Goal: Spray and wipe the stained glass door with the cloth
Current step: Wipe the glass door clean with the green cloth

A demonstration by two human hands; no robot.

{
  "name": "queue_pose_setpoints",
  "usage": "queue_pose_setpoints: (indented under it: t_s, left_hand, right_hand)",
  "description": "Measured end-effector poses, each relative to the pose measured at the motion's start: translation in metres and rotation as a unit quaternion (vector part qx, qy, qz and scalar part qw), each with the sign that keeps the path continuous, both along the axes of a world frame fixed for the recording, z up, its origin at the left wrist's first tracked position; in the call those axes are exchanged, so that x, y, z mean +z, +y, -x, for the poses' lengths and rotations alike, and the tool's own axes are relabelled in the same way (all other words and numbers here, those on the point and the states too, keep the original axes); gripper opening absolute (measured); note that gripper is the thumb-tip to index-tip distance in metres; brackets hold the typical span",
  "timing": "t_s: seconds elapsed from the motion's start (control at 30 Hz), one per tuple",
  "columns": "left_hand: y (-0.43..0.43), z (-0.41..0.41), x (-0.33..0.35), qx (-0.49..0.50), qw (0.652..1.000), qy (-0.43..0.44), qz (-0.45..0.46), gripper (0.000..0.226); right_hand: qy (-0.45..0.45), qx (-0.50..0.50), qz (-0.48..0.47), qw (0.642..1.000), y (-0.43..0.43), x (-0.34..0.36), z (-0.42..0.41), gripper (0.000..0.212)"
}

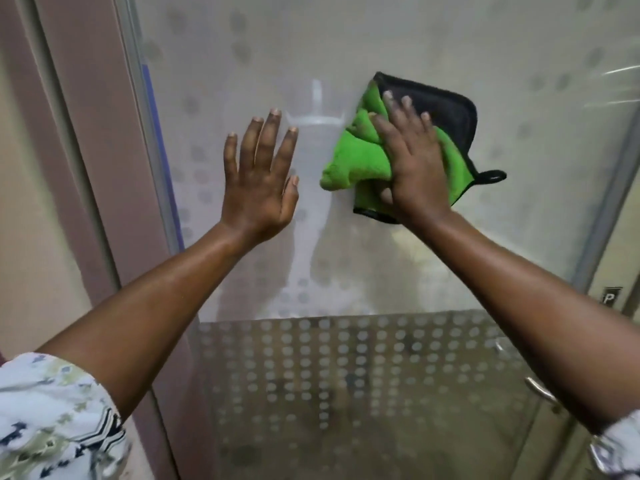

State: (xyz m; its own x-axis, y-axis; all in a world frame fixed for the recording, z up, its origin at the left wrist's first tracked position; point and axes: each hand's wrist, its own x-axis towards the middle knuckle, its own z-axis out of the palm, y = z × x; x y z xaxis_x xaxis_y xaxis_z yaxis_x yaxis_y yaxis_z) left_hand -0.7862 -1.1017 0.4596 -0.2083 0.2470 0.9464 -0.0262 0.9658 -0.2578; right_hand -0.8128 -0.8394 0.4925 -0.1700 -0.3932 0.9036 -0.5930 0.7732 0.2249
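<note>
Frosted dotted glass door [381, 46]: right hand [412, 161] presses crumpled green-and-black microfibre cloth [356, 157] flat against it; left hand [259, 178], fingers spread, beside cloth.

Left hand [258, 178] flat on frosted dotted glass door [346, 358], fingers spread, pointing up. Right hand [412, 161] just to its right, apart from it, pressing bunched green-and-black microfibre cloth [356, 157] against the glass. Metal door handle [540, 389] lower right, below right forearm. Brown door frame [104, 150] left of the glass.
</note>
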Motion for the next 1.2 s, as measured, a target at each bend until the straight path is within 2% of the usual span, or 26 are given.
queue_pose_setpoints:
  t_s: [0.07, 0.2, 0.27, 0.37, 0.47, 0.53, 0.6, 0.67, 0.73, 0.8, 0.87, 0.93, 0.97, 1.07, 1.13, 1.2]
  left_hand:
    - [0.003, 0.006, -0.004, 0.012, 1.000, 0.011, -0.005, 0.071]
    - [-0.001, 0.012, -0.005, 0.008, 1.000, 0.018, 0.005, 0.074]
    - [-0.003, 0.012, -0.005, 0.004, 1.000, 0.015, 0.001, 0.074]
    - [-0.002, 0.012, -0.006, 0.001, 1.000, 0.012, -0.001, 0.073]
    - [-0.002, 0.012, -0.005, -0.005, 1.000, 0.013, -0.003, 0.073]
    - [-0.002, 0.013, -0.005, 0.000, 1.000, 0.013, -0.003, 0.073]
    - [-0.002, 0.014, -0.006, 0.003, 1.000, 0.013, -0.004, 0.073]
    - [-0.002, 0.014, -0.006, 0.004, 1.000, 0.012, -0.004, 0.072]
    - [-0.002, 0.015, -0.006, 0.008, 1.000, 0.014, -0.005, 0.072]
    - [-0.002, 0.015, -0.006, 0.012, 1.000, 0.015, -0.006, 0.072]
    - [-0.002, 0.015, -0.006, 0.014, 1.000, 0.014, -0.007, 0.073]
    - [-0.001, 0.013, -0.006, 0.015, 1.000, 0.007, -0.009, 0.075]
    - [0.001, 0.012, -0.006, 0.015, 1.000, 0.003, -0.014, 0.076]
    - [0.015, 0.006, -0.009, 0.008, 0.998, -0.009, -0.061, 0.079]
    - [0.032, 0.002, -0.013, 0.004, 0.998, -0.012, -0.059, 0.081]
    - [0.054, -0.001, -0.020, 0.008, 1.000, -0.018, -0.017, 0.079]
  right_hand:
    - [0.013, 0.002, -0.044, 0.999, -0.018, -0.042, -0.001, 0.099]
    - [0.041, 0.046, -0.249, 0.966, -0.025, -0.146, -0.001, 0.062]
    - [0.030, 0.050, -0.344, 0.937, -0.010, -0.182, -0.001, 0.061]
    - [0.035, 0.040, -0.415, 0.908, 0.025, -0.187, 0.005, 0.060]
    - [0.054, 0.036, -0.398, 0.915, 0.063, -0.141, 0.016, 0.051]
    - [0.047, -0.004, -0.335, 0.941, 0.091, -0.089, 0.027, 0.071]
    - [0.045, -0.044, -0.245, 0.967, 0.110, -0.036, 0.034, 0.082]
    - [0.033, -0.056, -0.131, 0.989, 0.114, 0.003, 0.033, 0.083]
    - [-0.001, -0.043, -0.008, 0.999, 0.097, 0.019, 0.026, 0.090]
    - [-0.029, -0.037, 0.056, 0.997, 0.069, 0.007, 0.018, 0.101]
    - [-0.041, -0.041, 0.025, 0.998, 0.046, -0.028, 0.013, 0.114]
    - [-0.041, -0.037, -0.066, 0.996, 0.034, -0.081, 0.009, 0.120]
    - [-0.038, -0.033, -0.116, 0.992, 0.034, -0.111, 0.008, 0.117]
    - [-0.034, -0.026, -0.230, 0.972, 0.059, -0.184, 0.007, 0.091]
    - [-0.032, -0.022, -0.289, 0.957, 0.090, -0.196, 0.013, 0.089]
    - [0.002, -0.013, -0.311, 0.950, 0.124, -0.178, 0.026, 0.081]
